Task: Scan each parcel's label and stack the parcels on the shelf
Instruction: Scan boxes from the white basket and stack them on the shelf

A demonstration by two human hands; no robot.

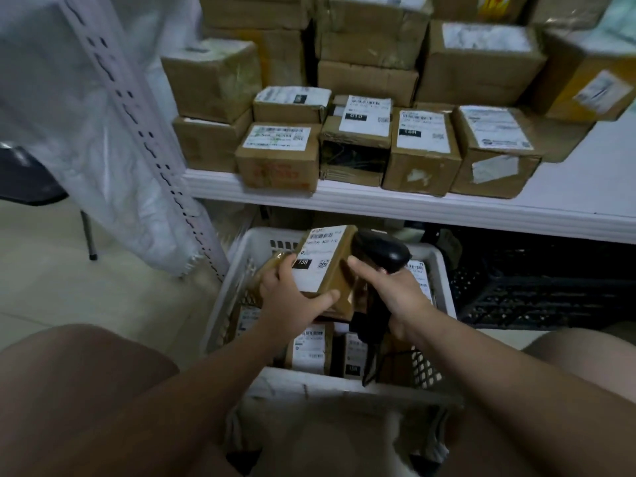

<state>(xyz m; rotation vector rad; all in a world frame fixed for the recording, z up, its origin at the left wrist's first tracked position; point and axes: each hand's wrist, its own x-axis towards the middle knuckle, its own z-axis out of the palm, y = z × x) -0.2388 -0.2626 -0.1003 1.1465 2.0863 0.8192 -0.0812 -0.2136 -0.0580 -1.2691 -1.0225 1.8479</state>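
Observation:
My left hand [290, 299] grips a small brown parcel [327, 261] above the white basket [344, 382], its white label with a black "15H" mark facing up. My right hand [392, 292] holds a black barcode scanner [383, 253] by its handle, the head right beside the parcel's right edge. More labelled parcels [309, 349] lie in the basket below. The white shelf [447, 208] in front carries several stacked cardboard parcels [421, 149].
A white perforated shelf post [137, 132] with plastic sheeting stands to the left. A black crate [537, 294] sits under the shelf to the right. Bare shelf surface [599, 173] shows at the right. My knees frame the basket.

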